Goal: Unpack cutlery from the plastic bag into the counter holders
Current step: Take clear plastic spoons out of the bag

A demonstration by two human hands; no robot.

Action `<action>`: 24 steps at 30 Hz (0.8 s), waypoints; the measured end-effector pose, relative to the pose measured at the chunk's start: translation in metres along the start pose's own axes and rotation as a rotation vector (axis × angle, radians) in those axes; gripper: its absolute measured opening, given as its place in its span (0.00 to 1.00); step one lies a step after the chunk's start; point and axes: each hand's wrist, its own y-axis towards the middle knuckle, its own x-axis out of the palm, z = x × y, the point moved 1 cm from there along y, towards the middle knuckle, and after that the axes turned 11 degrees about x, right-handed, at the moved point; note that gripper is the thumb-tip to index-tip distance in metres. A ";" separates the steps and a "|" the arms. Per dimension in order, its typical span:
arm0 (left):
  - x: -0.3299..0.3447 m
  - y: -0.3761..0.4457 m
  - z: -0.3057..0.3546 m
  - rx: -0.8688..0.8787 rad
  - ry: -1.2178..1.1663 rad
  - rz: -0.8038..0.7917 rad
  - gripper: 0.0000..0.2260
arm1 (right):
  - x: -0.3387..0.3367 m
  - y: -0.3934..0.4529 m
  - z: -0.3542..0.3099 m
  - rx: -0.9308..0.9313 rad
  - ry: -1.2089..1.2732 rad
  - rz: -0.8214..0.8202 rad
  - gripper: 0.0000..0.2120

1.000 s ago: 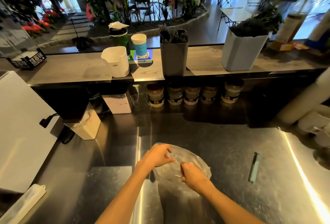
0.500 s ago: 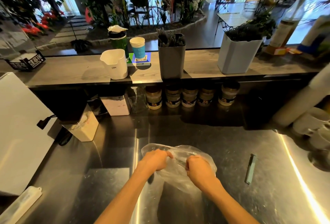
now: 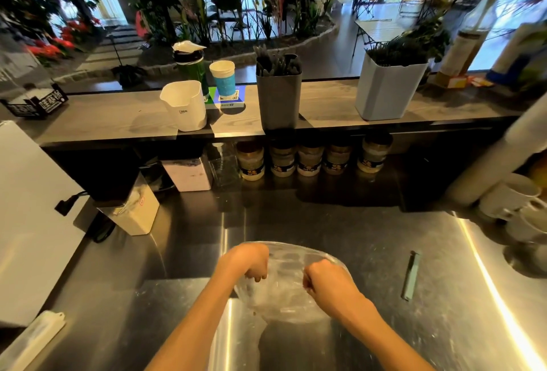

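A clear plastic bag (image 3: 285, 285) lies on the steel worktop (image 3: 370, 252) in front of me. My left hand (image 3: 248, 261) grips its left edge with curled fingers. My right hand (image 3: 325, 280) grips the right edge the same way, and the bag is stretched between them. What the bag holds is too blurred to tell. On the wooden counter shelf (image 3: 118, 116) behind stand a dark grey holder (image 3: 278, 98) full of dark cutlery, a pale grey holder (image 3: 387, 89) with dark cutlery, and a white holder (image 3: 185, 106).
A single grey-green utensil (image 3: 410, 276) lies on the worktop to the right. Several jars (image 3: 310, 159) line up under the shelf. A blue-banded cup (image 3: 223, 77) and green bottle (image 3: 191, 69) stand on the shelf. White cups (image 3: 515, 199) sit at right, a white appliance (image 3: 26, 216) at left.
Both hands have drawn apart while holding the bag's edges, pulling the bag wider between them. The bag has shifted slightly on the worktop.
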 end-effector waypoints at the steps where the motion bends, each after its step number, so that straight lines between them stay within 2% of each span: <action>1: -0.005 -0.004 0.002 0.025 -0.039 0.010 0.11 | -0.001 -0.004 -0.004 -0.031 -0.016 0.001 0.09; 3: -0.012 -0.009 0.002 0.048 -0.097 0.089 0.10 | -0.004 -0.010 -0.010 -0.058 0.022 0.024 0.10; 8: -0.021 -0.015 -0.005 0.003 -0.220 0.416 0.14 | -0.028 -0.021 -0.016 -0.098 0.150 0.130 0.08; 12: -0.021 -0.017 -0.015 0.048 -0.475 0.647 0.10 | -0.053 -0.028 -0.011 -0.091 0.358 0.083 0.04; 14: -0.019 -0.019 -0.017 0.089 -0.677 0.760 0.12 | -0.064 -0.028 -0.003 -0.056 0.523 0.058 0.04; 16: -0.019 -0.023 -0.014 0.140 -0.974 0.777 0.16 | -0.072 -0.028 0.004 -0.021 0.689 0.046 0.05; 18: -0.017 -0.026 -0.006 0.210 -1.226 0.726 0.21 | -0.079 -0.026 0.007 0.003 0.811 0.072 0.04; 22: -0.002 -0.026 0.026 0.463 -1.303 0.638 0.18 | -0.084 -0.023 0.003 0.016 0.934 0.081 0.03; 24: 0.003 -0.024 0.039 0.578 -1.329 0.644 0.17 | -0.083 -0.023 -0.001 0.009 0.949 0.066 0.04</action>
